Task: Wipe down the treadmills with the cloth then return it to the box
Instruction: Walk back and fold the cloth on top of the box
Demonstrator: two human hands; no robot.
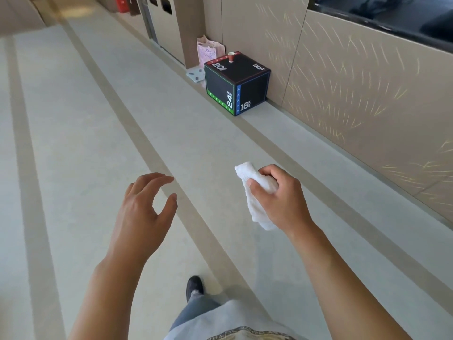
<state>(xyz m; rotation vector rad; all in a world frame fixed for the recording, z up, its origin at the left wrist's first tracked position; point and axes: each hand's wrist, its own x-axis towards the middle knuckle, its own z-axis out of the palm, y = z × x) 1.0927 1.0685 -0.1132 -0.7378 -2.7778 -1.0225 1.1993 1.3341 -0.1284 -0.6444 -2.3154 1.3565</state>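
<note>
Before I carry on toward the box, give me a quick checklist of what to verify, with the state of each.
1. Cloth secured: ok. The right hand grips the white cloth, fingers curled round it.
2. Left hand free: ok. The left hand is empty, fingers loosely curled.
3. Box in sight: ok. The black plyo box stands ahead on the floor against the wall.
4. Box top free for the cloth: not ok. A small red paper cup stands near its far edge.
5. Path to the box: ok. The floor between shows no obstacle.
6. Treadmills wiped: cannot tell. None are in view.
</note>
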